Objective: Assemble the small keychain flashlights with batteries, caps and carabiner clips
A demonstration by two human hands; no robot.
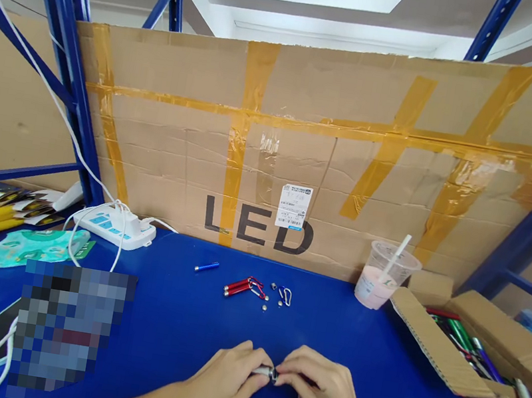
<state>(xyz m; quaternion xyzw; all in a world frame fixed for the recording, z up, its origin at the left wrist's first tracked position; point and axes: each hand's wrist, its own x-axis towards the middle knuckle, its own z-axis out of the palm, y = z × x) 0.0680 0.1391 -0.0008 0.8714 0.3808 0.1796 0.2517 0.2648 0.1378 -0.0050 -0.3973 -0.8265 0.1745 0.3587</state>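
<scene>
Large black capital letters reading "LED" point(254, 225) are printed on the brown cardboard panel point(175, 164) that stands along the back of the blue bench point(164, 331). A white rectangular paper label point(293, 207) with a barcode is stuck over the upper part of the D; its small print is too fine to read, as is the marking on the cup at the right.

The left hand point(227, 381) pinches a slim silver metal cylinder point(261, 370) between thumb and forefinger, low over the front middle of the bench. The right hand point(330, 384) has its thumb and forefinger nearly together, pinching at the cylinder's dark-rimmed end; whether they grip a separate part cannot be told.

The clear plastic cup point(388, 272) contains a pink drink and a white straw point(395, 258). Beside it, an open brown cardboard box point(444, 351) contains slim red, green, blue and silver sticks point(463, 338) in a jumble.

Beyond the hands lie two red metal cylinders point(238, 287) side by side, a blue metal cylinder point(207, 267), a blue carabiner clip point(285, 296) and small silver round pieces point(264, 308).
</scene>
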